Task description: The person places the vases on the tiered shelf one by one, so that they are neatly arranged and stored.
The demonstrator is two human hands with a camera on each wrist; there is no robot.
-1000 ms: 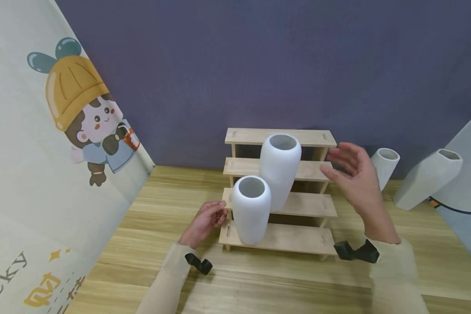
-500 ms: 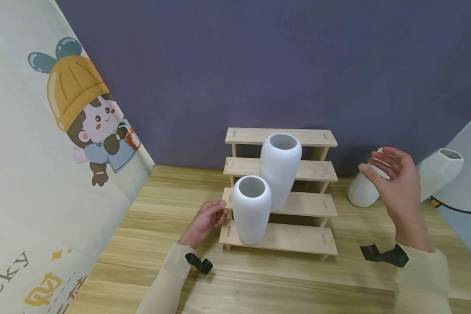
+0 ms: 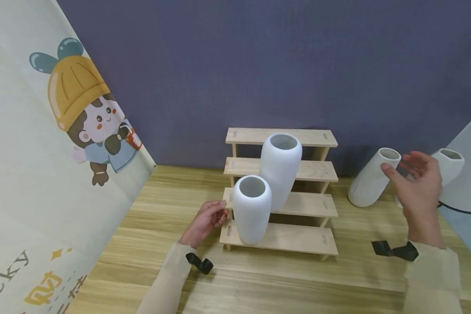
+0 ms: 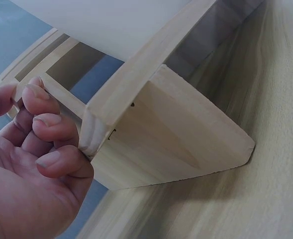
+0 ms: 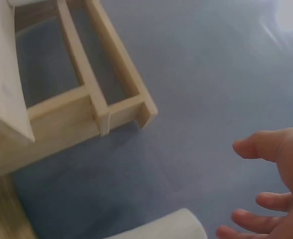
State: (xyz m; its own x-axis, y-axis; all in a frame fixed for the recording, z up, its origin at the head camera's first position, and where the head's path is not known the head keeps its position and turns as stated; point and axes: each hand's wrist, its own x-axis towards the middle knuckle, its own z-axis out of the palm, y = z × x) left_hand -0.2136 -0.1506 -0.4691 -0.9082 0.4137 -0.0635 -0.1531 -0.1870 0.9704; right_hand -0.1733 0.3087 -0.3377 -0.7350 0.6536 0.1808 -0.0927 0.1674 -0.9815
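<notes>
A wooden stepped display stand [image 3: 298, 240] carries two white vases. The shorter vase [image 3: 251, 218] stands upright on the lowest step; behind it, the taller vase [image 3: 280, 170] rests on the step above. My left hand [image 3: 205, 220] pinches the left end of the second step between thumb and forefinger, the other fingers curled beside it in the left wrist view. My right hand [image 3: 421, 192] is at the right, fingers spread and bent, beside a slim white round-mouthed vase [image 3: 370, 181]. In the right wrist view its fingers [image 5: 258, 219] hold nothing, and part of that vase [image 5: 171, 229] shows below.
An angular white vase [image 3: 449, 165] stands at the far right, partly hidden by the right hand. A dark blue backdrop [image 3: 235, 65] rises behind the stand. To the left hangs a pale sheet [image 3: 23, 174] with a cartoon figure. Everything stands on a wood-grain table [image 3: 172, 187].
My right hand has moved rightward, away from the stand, past the slim round-mouthed vase, which now shows almost whole. The left hand, the stand and its two vases have stayed in place.
</notes>
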